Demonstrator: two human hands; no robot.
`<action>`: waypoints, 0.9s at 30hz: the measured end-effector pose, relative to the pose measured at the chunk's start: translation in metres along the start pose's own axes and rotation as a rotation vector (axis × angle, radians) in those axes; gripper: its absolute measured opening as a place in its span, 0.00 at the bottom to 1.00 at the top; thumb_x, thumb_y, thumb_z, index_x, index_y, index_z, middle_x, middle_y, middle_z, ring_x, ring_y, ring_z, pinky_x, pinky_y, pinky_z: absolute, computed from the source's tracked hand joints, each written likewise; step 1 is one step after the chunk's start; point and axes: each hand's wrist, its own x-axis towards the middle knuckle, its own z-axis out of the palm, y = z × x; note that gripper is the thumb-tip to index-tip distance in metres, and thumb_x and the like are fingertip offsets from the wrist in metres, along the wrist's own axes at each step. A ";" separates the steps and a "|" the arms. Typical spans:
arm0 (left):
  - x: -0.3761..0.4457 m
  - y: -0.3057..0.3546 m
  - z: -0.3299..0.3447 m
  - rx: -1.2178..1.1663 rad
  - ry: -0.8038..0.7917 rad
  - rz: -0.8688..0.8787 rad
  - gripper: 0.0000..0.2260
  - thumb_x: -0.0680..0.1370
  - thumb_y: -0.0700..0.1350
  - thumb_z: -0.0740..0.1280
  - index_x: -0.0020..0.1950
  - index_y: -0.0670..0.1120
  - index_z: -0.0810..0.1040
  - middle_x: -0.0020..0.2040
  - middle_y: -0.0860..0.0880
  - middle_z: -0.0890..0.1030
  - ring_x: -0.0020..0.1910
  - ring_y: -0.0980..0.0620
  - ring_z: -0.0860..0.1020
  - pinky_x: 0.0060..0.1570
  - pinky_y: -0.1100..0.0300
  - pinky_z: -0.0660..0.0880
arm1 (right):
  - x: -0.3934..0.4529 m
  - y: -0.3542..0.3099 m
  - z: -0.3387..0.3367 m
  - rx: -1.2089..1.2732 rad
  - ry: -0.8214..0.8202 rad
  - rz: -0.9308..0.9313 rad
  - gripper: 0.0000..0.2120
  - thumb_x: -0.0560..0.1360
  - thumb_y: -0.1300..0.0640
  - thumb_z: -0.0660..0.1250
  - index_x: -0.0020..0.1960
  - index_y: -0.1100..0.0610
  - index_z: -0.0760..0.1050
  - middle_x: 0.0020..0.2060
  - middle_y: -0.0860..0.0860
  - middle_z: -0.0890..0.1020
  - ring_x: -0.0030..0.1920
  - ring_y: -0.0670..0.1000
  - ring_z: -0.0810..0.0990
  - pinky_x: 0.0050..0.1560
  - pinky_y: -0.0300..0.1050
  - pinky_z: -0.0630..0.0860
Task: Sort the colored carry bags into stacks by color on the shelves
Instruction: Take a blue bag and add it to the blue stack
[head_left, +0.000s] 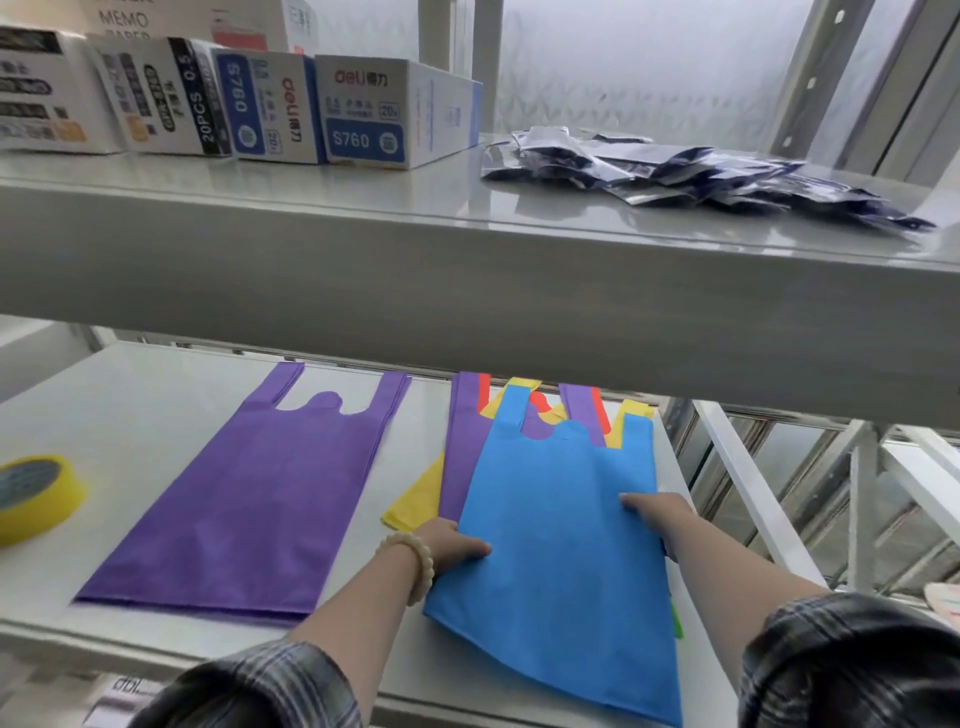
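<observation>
Held the blue bag (561, 545) by both side edges: left hand (452, 545) pinching the left edge, right hand (657, 514) gripping the right. Lay on top of a mixed pile (462, 457) of purple, yellow and red bags on the lower shelf (130, 415), bottom edge overhanging the front. Lay flat alone to the left: a purple bag (249, 493). Sat at the far left: a yellow tape roll (31, 496).

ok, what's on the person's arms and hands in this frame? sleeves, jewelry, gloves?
Both hands are bare, no gloves. The left hand has a bracelet of pale cream round beads at the wrist. Both forearms are bare, with dark grey plaid sleeves pushed up near the elbows, left sleeve and right sleeve. Nothing shows on the right hand.
</observation>
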 end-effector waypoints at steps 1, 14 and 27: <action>-0.001 0.001 0.002 -0.004 -0.012 0.002 0.14 0.70 0.45 0.70 0.52 0.41 0.78 0.49 0.45 0.82 0.49 0.45 0.80 0.53 0.55 0.78 | 0.000 0.001 0.000 -0.014 -0.004 -0.006 0.19 0.73 0.58 0.69 0.61 0.65 0.72 0.53 0.61 0.79 0.50 0.61 0.80 0.53 0.52 0.78; -0.020 -0.022 0.001 -0.151 -0.034 0.243 0.31 0.61 0.38 0.66 0.63 0.50 0.69 0.55 0.47 0.80 0.55 0.45 0.79 0.56 0.52 0.77 | -0.014 -0.012 0.005 0.117 -0.256 -0.222 0.19 0.73 0.69 0.67 0.62 0.57 0.71 0.52 0.57 0.79 0.44 0.57 0.80 0.39 0.45 0.77; -0.099 -0.039 -0.015 -0.271 0.115 0.353 0.34 0.61 0.37 0.64 0.67 0.51 0.65 0.51 0.49 0.78 0.46 0.50 0.78 0.43 0.62 0.78 | -0.055 -0.040 0.020 0.140 -0.428 -0.394 0.26 0.71 0.70 0.68 0.67 0.56 0.70 0.59 0.59 0.79 0.57 0.62 0.79 0.58 0.57 0.77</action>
